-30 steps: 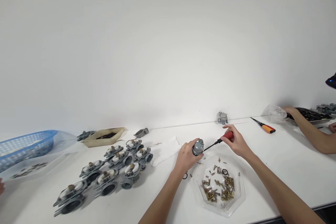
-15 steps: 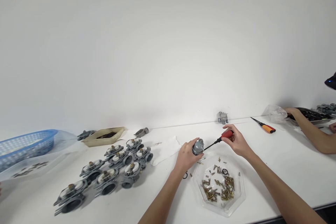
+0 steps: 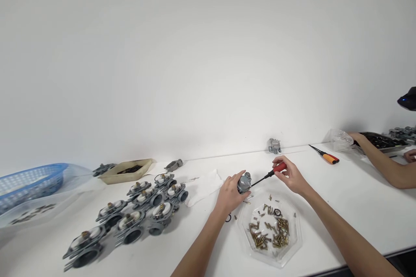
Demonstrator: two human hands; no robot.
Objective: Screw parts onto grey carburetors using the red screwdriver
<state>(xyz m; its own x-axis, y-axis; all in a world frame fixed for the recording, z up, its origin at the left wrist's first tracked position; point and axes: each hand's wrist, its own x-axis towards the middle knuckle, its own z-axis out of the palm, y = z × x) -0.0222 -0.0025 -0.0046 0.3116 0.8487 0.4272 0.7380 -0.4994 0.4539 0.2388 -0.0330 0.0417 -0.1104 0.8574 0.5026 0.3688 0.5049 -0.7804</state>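
My left hand is closed around a grey metal carburetor and steadies it at the table. In my right hand is a screwdriver with a red and black handle, gripped by the fingers. Its dark shaft slants down to the left, and the tip meets the carburetor's right side; the exact contact point is too small to make out. Just in front of both hands sits a clear octagonal plastic tray with many small brass screws or jets and a black O-ring.
Several carburetor bodies stand to the left, near a beige tray and a blue basket. A white cloth lies behind my left hand. Farther right are two screwdrivers and another person's arm reaching by a plastic bag.
The view has shifted very slightly. Both hands keep their hold, with the screwdriver still against the carburetor.
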